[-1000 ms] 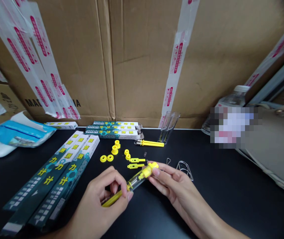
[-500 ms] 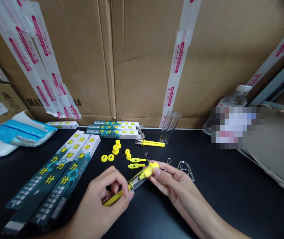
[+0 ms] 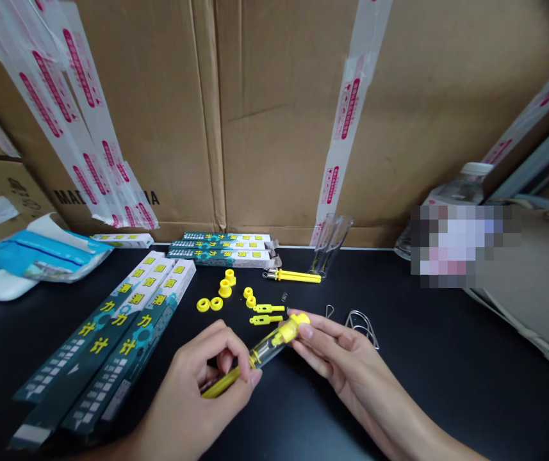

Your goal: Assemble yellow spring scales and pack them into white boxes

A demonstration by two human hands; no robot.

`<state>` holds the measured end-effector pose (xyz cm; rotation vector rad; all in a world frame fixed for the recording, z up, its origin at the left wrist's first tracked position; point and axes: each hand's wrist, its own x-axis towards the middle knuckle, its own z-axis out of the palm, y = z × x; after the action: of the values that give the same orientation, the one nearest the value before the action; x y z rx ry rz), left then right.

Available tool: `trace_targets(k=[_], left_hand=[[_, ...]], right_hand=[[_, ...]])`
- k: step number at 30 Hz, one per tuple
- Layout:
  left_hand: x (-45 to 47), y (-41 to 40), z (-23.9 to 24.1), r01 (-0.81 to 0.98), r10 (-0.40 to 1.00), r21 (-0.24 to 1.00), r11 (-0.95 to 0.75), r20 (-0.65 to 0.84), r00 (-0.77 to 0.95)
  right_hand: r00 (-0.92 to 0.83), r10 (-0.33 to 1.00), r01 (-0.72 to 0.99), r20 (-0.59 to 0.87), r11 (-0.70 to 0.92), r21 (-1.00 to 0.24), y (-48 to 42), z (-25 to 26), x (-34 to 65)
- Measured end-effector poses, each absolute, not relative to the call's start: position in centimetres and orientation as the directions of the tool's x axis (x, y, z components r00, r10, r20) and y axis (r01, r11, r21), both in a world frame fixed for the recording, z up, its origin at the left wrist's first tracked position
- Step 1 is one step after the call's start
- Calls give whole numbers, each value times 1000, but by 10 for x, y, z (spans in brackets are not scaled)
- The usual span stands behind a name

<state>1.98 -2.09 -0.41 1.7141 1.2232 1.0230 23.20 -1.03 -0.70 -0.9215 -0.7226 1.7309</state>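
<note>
Cartons point(image 3: 274, 128) of brown cardboard are stacked behind a black table point(image 3: 447, 397), and strips of printed tape point(image 3: 346, 109) are stuck down their fronts. A clear tube point(image 3: 265, 349) is held low over the front middle of the table, tilted up toward the right. Its yellow rod point(image 3: 221, 383) is gripped by the left hand point(image 3: 202, 384), with fingers and thumb closed around it. Its yellow cap point(image 3: 293, 324) is pinched by the fingertips of the right hand point(image 3: 339, 358).

Three long dark boxes point(image 3: 111, 346) are laid side by side on the left, and more of them point(image 3: 226, 250) are stacked at the back edge. Between these, yellow rings point(image 3: 209, 304) and small yellow pegs point(image 3: 267, 314) are scattered, with a small spring point(image 3: 284, 296) just beside them. Wire hooks point(image 3: 360, 323) are set near the right hand. Two empty tubes point(image 3: 330, 246) are leaned on the cartons, and a second rod point(image 3: 296, 276) lies at their foot. A blue packet point(image 3: 43, 253) is seen far left and a bottle point(image 3: 461, 186) far right.
</note>
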Motion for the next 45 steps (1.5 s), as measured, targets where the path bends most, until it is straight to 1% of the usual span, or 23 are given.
trace_targets(k=[4, 9, 15, 22, 29, 34, 39, 42, 45], left_hand=[[20, -21, -3, 331, 965, 918, -220, 156, 209], [20, -21, 0, 362, 960, 900, -243, 168, 225], [20, -24, 7, 421, 941, 853, -309, 209, 267], [20, -24, 8, 425, 926, 830, -362, 267, 266], [19, -23, 2, 418, 919, 824, -384, 299, 256], [20, -23, 6, 443, 922, 815, -375, 280, 266], [20, -24, 10, 479, 923, 793, -375, 274, 269], [20, -24, 8, 470, 931, 808, -355, 258, 260], [20, -23, 6, 454, 939, 825, -336, 252, 236]], right_hand=[[-220, 944, -457, -245, -322, -829, -9, -4, 232], [-211, 944, -454, -253, -324, -830, -8, -3, 231], [-209, 943, -459, -258, -328, -826, -8, -3, 232], [-202, 941, -491, -271, -337, -803, -8, -5, 231], [-216, 940, -452, -263, -335, -827, -7, -5, 233], [-223, 938, -454, -265, -341, -823, -6, -5, 233], [-225, 936, -495, -271, -349, -796, -7, -7, 233], [-220, 937, -517, -272, -348, -782, -7, -9, 234], [-226, 937, -504, -265, -345, -792, -7, -9, 235]])
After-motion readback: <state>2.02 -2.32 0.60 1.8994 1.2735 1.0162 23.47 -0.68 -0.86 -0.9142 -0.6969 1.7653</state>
